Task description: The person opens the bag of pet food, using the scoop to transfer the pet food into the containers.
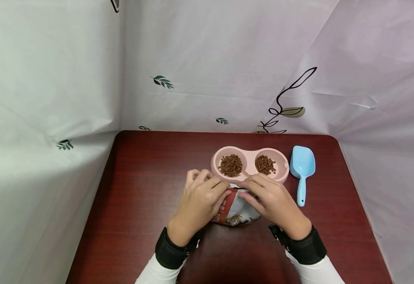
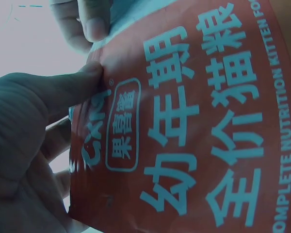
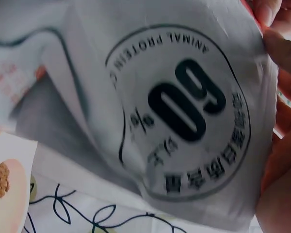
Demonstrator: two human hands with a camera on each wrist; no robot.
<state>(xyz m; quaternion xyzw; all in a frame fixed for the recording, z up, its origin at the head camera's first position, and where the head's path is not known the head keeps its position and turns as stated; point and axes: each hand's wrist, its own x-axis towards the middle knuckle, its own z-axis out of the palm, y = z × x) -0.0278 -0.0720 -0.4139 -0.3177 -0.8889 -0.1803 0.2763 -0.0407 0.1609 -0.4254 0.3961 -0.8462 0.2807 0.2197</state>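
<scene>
Both hands are at the top edge of a red and white kitten food bag [image 1: 240, 209], which stands on the table just in front of the bowl. My left hand [image 1: 201, 197] pinches the red side of that edge between thumb and fingers, as the left wrist view shows on the bag's red panel [image 2: 179, 121]. The right hand [image 1: 272, 199] pinches the edge on the white side, near the bag's printed white panel [image 3: 194, 107] in the right wrist view. Behind the bag sits a pink double bowl [image 1: 250, 154] with brown kibble [image 1: 231, 165] in both hollows.
A light blue scoop [image 1: 302, 165] lies to the right of the bowl, its handle toward the near side. The dark red wooden table [image 1: 150, 177] is bordered at the back and sides by a white cloth [image 1: 210, 59] with leaf prints.
</scene>
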